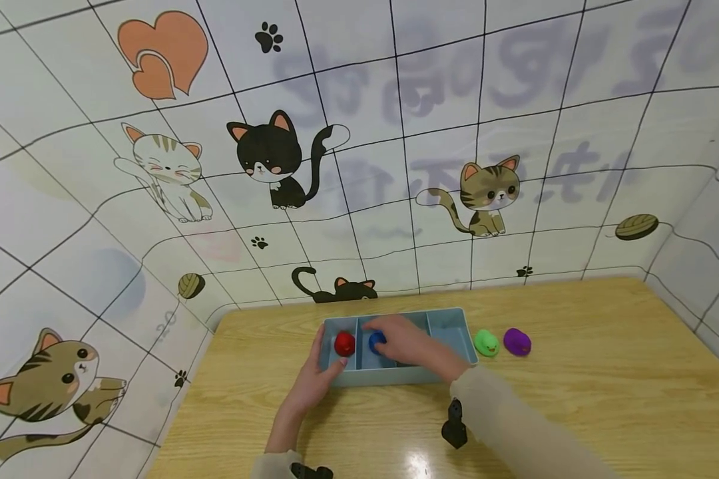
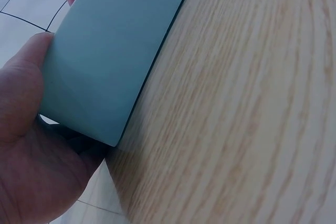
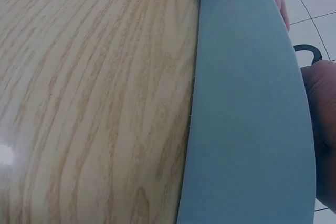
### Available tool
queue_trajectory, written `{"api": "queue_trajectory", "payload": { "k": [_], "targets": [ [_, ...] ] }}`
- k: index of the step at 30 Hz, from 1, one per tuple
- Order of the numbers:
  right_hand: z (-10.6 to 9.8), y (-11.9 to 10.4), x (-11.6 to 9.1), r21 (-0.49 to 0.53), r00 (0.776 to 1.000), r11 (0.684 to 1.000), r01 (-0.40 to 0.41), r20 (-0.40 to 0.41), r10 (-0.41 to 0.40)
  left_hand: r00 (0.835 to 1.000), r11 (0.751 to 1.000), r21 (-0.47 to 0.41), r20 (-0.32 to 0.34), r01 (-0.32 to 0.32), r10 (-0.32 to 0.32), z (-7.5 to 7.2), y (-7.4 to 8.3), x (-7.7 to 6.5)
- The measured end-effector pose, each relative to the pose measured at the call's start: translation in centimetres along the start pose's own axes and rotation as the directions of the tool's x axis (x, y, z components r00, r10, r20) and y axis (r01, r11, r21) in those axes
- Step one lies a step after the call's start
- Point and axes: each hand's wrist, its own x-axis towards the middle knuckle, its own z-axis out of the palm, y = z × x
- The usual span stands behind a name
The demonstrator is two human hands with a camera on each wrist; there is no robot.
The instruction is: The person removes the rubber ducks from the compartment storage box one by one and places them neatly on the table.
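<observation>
A light blue divided box (image 1: 365, 378) stands on the table. My left hand (image 1: 313, 379) grips its left end, thumb over the front rim; the left wrist view shows this hand (image 2: 31, 129) round the box's corner. In the leftmost compartment sits a red toy duck (image 1: 344, 344). My right hand (image 1: 404, 340) reaches over the front wall into the compartment beside it and pinches a blue toy duck (image 1: 376, 342), partly covered by the fingers. The right wrist view shows mostly the box's front wall (image 3: 252, 103), with part of the right hand (image 3: 323, 108) behind it.
To the right of the box, a green toy duck (image 1: 486, 342) and a purple toy duck (image 1: 517, 342) lie on the wooden table (image 1: 605, 372). Behind the table rises a tiled wall (image 1: 371, 219) with cat pictures; another wall stands at the left.
</observation>
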Motion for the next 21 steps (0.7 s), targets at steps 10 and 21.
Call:
{"api": "queue_trajectory", "payload": {
  "k": [10, 21],
  "targets": [
    [1.3, 0.6, 0.0, -0.023, 0.998, 0.999, 0.037, -0.049, -0.038, 1.000, 1.000, -0.002, 0.008, -0.009, 0.009, 0.0, 0.0, 0.0],
    [1.6, 0.1, 0.5, -0.224, 0.998, 0.973, 0.054, -0.016, -0.059, 1.000, 1.000, 0.001, 0.010, -0.005, 0.005, -0.1, 0.0, -0.1]
  ]
}}
